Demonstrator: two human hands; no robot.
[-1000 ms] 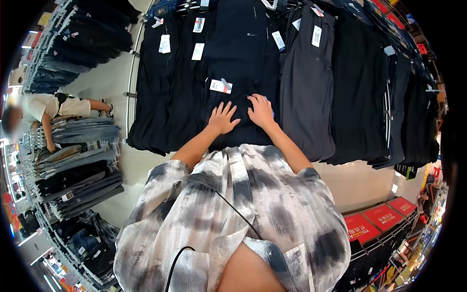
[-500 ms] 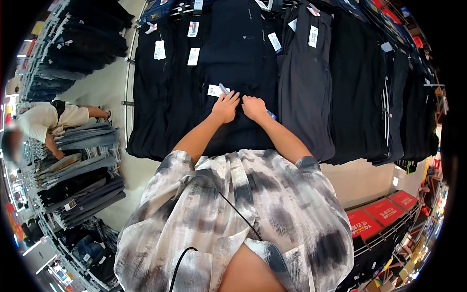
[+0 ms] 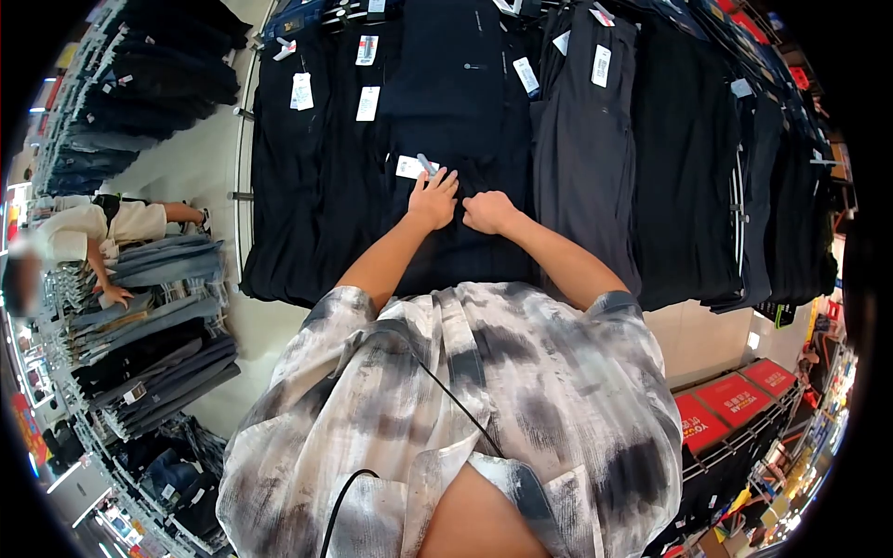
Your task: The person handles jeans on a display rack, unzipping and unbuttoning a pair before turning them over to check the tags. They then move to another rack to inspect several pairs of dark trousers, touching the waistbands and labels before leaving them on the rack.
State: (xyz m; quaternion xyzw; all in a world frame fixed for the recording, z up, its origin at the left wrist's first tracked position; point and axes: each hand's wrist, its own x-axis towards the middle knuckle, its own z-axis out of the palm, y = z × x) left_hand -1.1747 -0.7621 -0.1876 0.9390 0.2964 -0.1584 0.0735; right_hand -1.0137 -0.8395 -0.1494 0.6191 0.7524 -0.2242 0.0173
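Note:
Dark navy trousers (image 3: 445, 93) lie spread over the rack in front of me, with the waist part under my hands. My left hand (image 3: 433, 200) rests on the fabric with its fingers stretched out, beside a white price tag (image 3: 412, 167) and a grey security tag (image 3: 426, 164). Just to its right, my right hand (image 3: 489, 212) has its fingers curled and pressed together on the same trousers, gripping the cloth at the waist. The fingertips of the right hand are partly hidden.
Grey trousers (image 3: 584, 158) and black trousers (image 3: 684, 167) hang to the right, with black tagged pairs (image 3: 288, 186) to the left. Across the aisle (image 3: 181, 167) a person (image 3: 74, 232) reaches into a rack of jeans (image 3: 172, 265). Red boxes (image 3: 730, 400) stand at lower right.
My right hand has shifted slightly down and its fingers are more curled; a blue tag near its wrist is now out of sight. My left hand stays nearly in place.

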